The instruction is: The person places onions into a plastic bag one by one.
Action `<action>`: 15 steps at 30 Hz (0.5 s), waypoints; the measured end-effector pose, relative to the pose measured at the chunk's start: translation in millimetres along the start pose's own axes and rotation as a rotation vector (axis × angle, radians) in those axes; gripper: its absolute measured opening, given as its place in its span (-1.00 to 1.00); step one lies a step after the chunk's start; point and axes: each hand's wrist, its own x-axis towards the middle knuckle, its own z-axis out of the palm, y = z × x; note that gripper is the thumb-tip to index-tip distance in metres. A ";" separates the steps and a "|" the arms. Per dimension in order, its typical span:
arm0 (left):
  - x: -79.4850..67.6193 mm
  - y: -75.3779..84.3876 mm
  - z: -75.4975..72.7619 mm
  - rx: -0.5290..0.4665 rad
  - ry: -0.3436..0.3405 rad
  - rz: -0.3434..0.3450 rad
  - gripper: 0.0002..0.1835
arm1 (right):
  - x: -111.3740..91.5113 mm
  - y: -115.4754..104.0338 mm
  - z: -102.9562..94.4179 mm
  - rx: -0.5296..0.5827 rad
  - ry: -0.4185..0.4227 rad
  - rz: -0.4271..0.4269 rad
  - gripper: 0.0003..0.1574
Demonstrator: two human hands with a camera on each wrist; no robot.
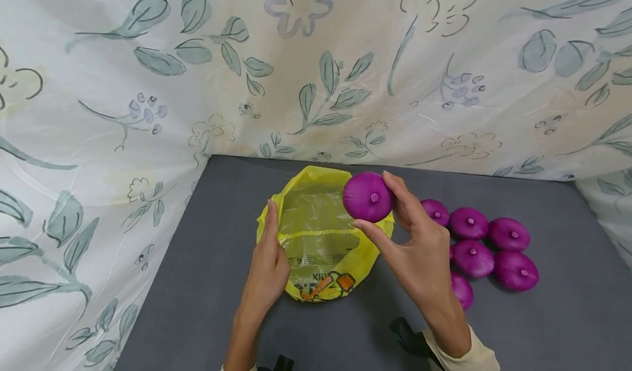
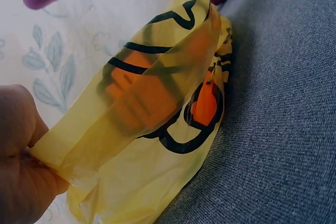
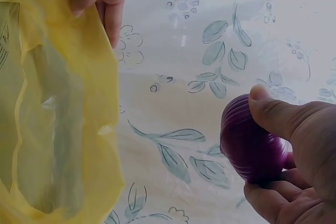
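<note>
A yellow plastic bag (image 1: 362, 261) with a printed cartoon stands with its mouth wide, its see-through inside facing up. My left hand (image 1: 266, 272) pinches the bag's left rim between thumb and fingers, as the left wrist view shows at the bag's edge (image 2: 58, 153). Over the right side of the bag's mouth, my right hand (image 1: 419, 250) holds a purple onion (image 1: 367, 197) between thumb and fingertips. In the right wrist view the ridged onion (image 3: 249, 142) is gripped beside the bag (image 3: 97, 108), apart from its rim.
Several more purple onions (image 1: 474, 258) lie grouped on the dark grey table (image 1: 197, 305), right of the bag and partly behind my right hand. Floral-patterned sheeting (image 1: 316, 96) hangs behind the table and along its left side. Dark straps (image 1: 412, 335) show near the wrists.
</note>
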 end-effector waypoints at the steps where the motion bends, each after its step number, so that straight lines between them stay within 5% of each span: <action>1: 0.2 0.2 0.1 0.000 0.001 0.004 -0.12 | 1.4 1.0 1.7 0.000 -0.004 0.001 0.18; 15: -0.4 4.1 -0.1 0.029 -0.007 -0.013 -0.12 | 7.4 25.2 32.3 0.045 -0.091 0.114 0.02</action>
